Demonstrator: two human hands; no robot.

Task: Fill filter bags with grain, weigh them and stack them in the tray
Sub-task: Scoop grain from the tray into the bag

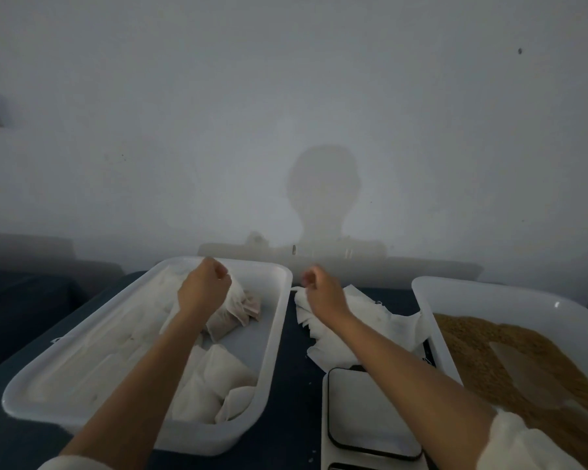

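My left hand (pixel 204 283) is curled over the far end of the white tray (pixel 279 320) and grips the top of a filled filter bag (pixel 233 312). My right hand (pixel 321 288) is fisted just right of the tray's rim, above the pile of empty filter bags (pixel 364 320). It pinches a thin white drawstring (pixel 295 288) that is barely visible. Several filled bags (pixel 214 378) lie stacked at the tray's near end. The white scale (pixel 364 408) sits under my right forearm with nothing on its platform.
A white tub (pixel 462 293) of brown grain (pixel 472 354) stands at the right, with a pale scoop (pixel 523 378) lying in the grain. The dark tabletop (pixel 296 385) shows between tray and scale. A grey wall rises close behind everything.
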